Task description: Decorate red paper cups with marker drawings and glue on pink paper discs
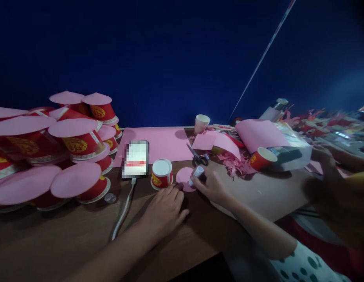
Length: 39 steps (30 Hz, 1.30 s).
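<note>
My right hand (213,184) grips a white tube that looks like a glue stick (199,171), tilted over a pink paper circle (182,177) on the table. My left hand (167,203) lies palm down with the thumb apart, its fingertips at the circle's lower left edge. Whether they press on the paper, I cannot tell. Just left of the circle, a red paper cup (161,179) with a gold print stands upside down, close to my left fingers. Black-handled scissors (199,158) lie just behind the circle.
Stacked red cups with pink paper discs (74,131) fill the left side. A phone (136,158) with a white cable (123,213) stands before a pink sheet (164,143). To the right are paper scraps (236,164), an orange cup (262,158) and another person's hand (323,156).
</note>
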### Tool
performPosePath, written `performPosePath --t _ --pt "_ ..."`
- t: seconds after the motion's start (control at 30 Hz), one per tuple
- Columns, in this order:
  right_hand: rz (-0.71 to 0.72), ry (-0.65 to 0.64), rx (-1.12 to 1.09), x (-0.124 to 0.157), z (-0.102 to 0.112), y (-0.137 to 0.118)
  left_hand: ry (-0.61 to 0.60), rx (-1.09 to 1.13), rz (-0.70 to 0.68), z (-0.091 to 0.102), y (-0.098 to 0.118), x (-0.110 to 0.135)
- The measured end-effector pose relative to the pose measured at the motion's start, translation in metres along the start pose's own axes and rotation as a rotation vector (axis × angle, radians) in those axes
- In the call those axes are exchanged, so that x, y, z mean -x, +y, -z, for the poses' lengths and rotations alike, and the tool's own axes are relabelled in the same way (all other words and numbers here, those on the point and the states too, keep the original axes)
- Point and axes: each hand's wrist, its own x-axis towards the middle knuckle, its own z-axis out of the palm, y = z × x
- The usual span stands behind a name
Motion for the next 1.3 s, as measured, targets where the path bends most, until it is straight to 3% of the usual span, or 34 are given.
performPosePath --t 0.27,0.4,0.57,0.8,0.87,0.97,1.07,1.13,1.2,1.3 --pt "0.033 -0.081 0.145 0.009 -0.002 0.002 0.009 -0.01 0.002 -0.002 -0.002 0.001" --pt "0.022 -0.013 0.219 0.009 0.01 0.007 0.01 -0.016 -0.013 -0.001 -0.002 0.001" --pt "0.0 0.069 0.134 0.006 0.012 0.006 0.01 0.007 -0.006 -0.001 -0.001 0.001" --pt "-0.004 -0.038 0.205 0.007 0.005 -0.005 -0.011 -0.017 0.003 -0.002 -0.001 0.0" --pt "-0.019 -0.076 0.168 0.008 0.009 -0.002 -0.009 -0.014 0.009 -0.003 -0.001 0.001" --pt "-0.02 -0.139 -0.116 0.009 0.019 0.01 0.007 -0.01 0.007 -0.004 -0.001 0.001" --pt "-0.072 -0.096 -0.416 0.007 0.027 0.026 0.005 -0.003 0.007 -0.003 -0.001 0.001" --pt "-0.103 -0.049 -0.466 0.004 0.03 0.038 -0.006 0.002 0.003 -0.002 -0.001 0.001" --pt "-0.095 -0.003 -0.424 0.0 0.032 0.05 -0.012 0.001 -0.006 -0.001 -0.001 0.001" --pt "-0.109 0.113 -0.151 -0.007 0.035 0.062 -0.012 -0.006 -0.01 -0.001 -0.001 0.001"
